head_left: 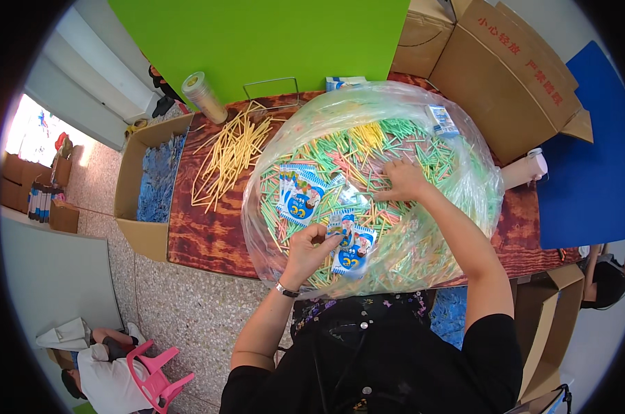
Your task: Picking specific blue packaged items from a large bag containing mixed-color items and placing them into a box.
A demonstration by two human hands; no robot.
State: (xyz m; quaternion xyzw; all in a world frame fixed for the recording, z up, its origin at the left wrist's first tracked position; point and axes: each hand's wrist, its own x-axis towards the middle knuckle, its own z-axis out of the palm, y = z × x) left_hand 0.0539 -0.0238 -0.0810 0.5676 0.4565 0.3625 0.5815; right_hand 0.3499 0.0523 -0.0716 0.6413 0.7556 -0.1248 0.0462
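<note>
Head view: thin pastel sticks (359, 165) lie at mixed angles under the nearer, spread right hand (403, 181); left hand (311, 250) pinches a small blue-and-white packet (336, 223).

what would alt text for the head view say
A person's left hand pinches a small packet above thin pastel sticks in a clear plastic bag; the right hand is over them. Loose yellow sticks lie left of the bag.

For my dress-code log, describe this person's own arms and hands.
The left hand and right hand are ungloved. A narrow, dark and silvery wristband, probably a watch, is worn on the left; none shows on the right. Both sleeves are short and black.
</note>
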